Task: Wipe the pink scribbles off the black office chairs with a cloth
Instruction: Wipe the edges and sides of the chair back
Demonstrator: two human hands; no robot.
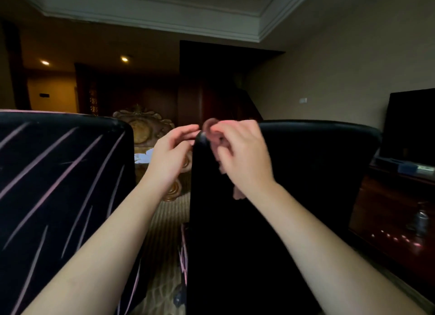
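Note:
Two black office chairs stand side by side with their backs toward me. The left chair (58, 185) carries several long pink scribble strokes across its back. The right chair (306, 197) shows a plain black back, with pink marks only low on its left edge. My right hand (242, 159) grips a small brownish-pink cloth (213, 128) at the right chair's top left corner; part of the cloth hangs below the hand. My left hand (173, 154) hovers just left of that corner, fingers relaxed and reaching toward the cloth, holding nothing.
A dark screen (412, 124) stands on a glossy wooden cabinet (395, 208) at the right. An ornate gold-trimmed furniture piece (143, 126) shows between the chairs, above a patterned carpet (164, 244). The room is dim, with two ceiling spotlights far left.

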